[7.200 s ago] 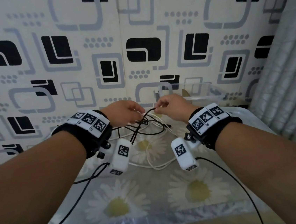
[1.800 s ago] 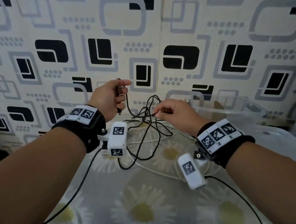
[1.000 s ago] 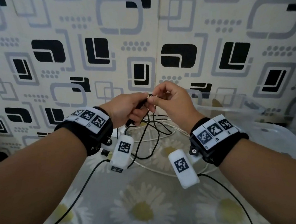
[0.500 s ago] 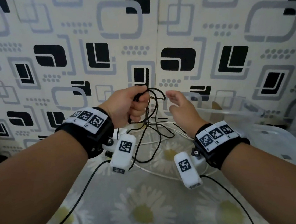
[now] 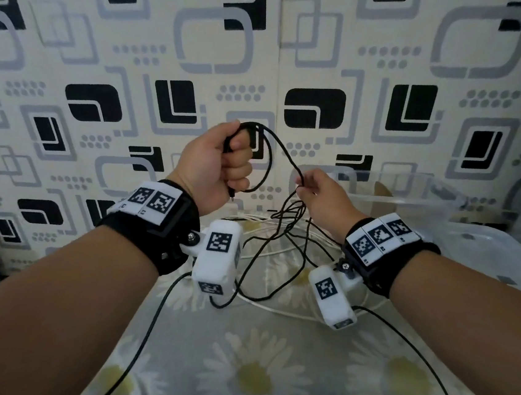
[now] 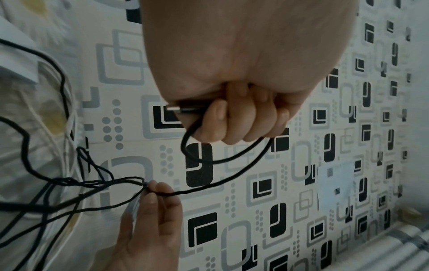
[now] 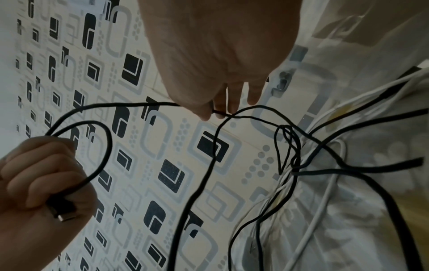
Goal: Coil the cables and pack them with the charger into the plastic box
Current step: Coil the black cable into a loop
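My left hand (image 5: 236, 164) is raised in a fist round the black cable (image 5: 274, 141), holding its plug end (image 6: 183, 109) and one small loop. From the fist the cable arcs down to my right hand (image 5: 303, 186), which pinches it between thumb and fingertips (image 7: 218, 110). Below the pinch the black cable hangs in a loose tangle (image 5: 287, 217) onto the table. A white cable (image 5: 283, 307) lies under it on the daisy-print cloth. The clear plastic box (image 5: 412, 187) stands behind my right hand. I cannot make out the charger.
A translucent lid (image 5: 500, 255) lies at the right of the table. The patterned wall (image 5: 303, 64) rises close behind the hands. Thin black leads (image 5: 134, 355) run from both wrist cameras toward the near table edge.
Half a second ago my right hand was open beside the cable; now it pinches the strand lower down. My left fist has risen slightly, still holding the plug and loop.
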Tool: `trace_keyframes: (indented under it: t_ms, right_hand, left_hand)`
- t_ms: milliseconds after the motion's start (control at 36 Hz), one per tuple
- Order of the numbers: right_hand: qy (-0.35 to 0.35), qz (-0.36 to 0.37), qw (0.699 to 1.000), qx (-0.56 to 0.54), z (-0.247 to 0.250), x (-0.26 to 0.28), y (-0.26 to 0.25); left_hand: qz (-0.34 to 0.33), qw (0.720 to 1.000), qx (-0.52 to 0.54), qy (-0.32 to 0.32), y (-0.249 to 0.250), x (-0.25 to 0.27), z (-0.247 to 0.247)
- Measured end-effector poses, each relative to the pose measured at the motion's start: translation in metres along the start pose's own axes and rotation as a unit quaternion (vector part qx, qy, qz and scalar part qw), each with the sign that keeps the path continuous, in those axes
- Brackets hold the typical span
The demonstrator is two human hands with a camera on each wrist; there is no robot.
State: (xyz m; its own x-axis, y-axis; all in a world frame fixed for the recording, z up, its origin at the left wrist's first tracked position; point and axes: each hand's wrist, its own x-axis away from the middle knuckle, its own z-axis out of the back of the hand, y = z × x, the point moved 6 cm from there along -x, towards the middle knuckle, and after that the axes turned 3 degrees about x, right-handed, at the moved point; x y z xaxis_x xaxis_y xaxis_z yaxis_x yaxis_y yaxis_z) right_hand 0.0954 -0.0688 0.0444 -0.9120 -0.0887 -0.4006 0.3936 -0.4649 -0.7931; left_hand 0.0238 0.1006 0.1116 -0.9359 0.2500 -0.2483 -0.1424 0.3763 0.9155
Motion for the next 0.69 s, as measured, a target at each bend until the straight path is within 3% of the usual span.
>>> trace_keyframes:
  t_ms: [417,694]
  right_hand:
    - [0.001,-0.014,1.0,-0.002,-0.003,0.01,0.004]
    - [-0.05,0.052,0.993,0.091,-0.013,0.017,-0.006]
  left_hand:
    - [-0.019,0.994,0.093,0.062,-0.003,-0.004,0.02]
    - [-0.018,0.992,0.104,0.072,-0.009,-0.007,0.026]
